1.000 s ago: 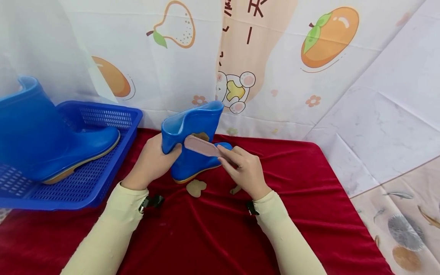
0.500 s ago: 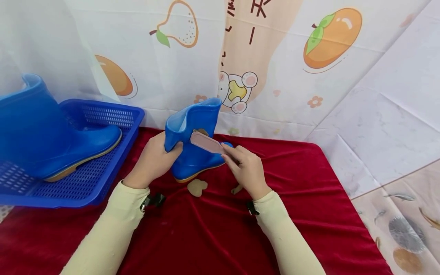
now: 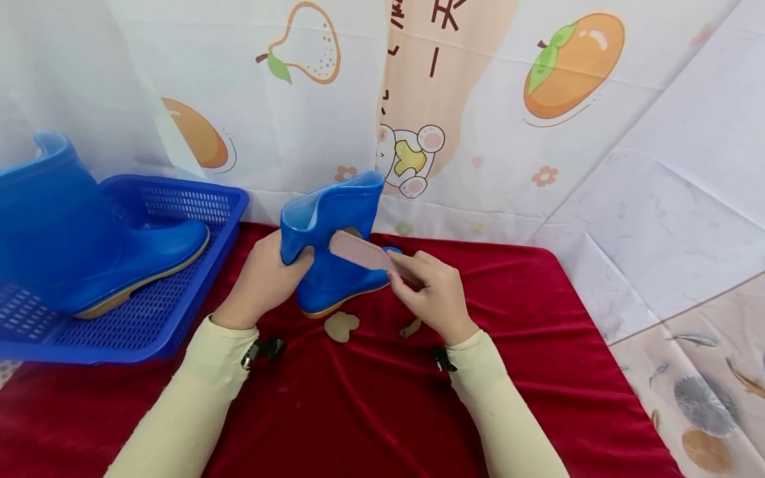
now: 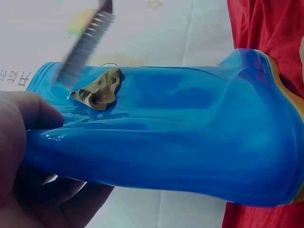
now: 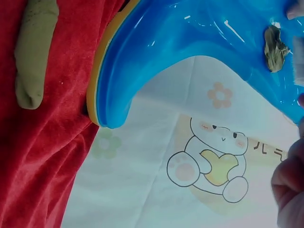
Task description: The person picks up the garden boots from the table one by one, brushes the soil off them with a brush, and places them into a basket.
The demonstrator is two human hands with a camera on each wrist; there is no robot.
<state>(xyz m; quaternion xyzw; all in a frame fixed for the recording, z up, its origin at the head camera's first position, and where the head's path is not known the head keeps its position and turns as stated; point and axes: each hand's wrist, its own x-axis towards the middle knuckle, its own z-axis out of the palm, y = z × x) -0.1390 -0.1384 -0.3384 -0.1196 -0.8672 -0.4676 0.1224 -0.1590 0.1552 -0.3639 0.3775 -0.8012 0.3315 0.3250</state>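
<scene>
My left hand [image 3: 263, 279] grips a blue rubber boot [image 3: 352, 199] by its upper shaft, thumb on the outside. The boot leans slightly, its sole at the red cloth. In my right hand [image 3: 436, 292] is a scrub brush [image 3: 358, 251] with a pinkish back, pinched near one end. White bristles show in the left wrist view, turned toward the shaft beside a lump of brown clay-like stuff [image 4: 104, 90]; whether they touch it I cannot tell. The brush partly covers that lump in the head view.
To the left, a blue plastic basket [image 3: 239, 199] holds a second blue boot [image 3: 54, 226]. A flat tan piece [image 3: 342, 326] and a narrower tan piece [image 3: 410, 328] lie on the red cloth [image 3: 382, 411]. Behind hangs a printed white curtain [image 3: 490, 166].
My right hand and the brush have shifted a little to the right along the boot's shaft. The left hand keeps its grip, and the boot has barely moved.
</scene>
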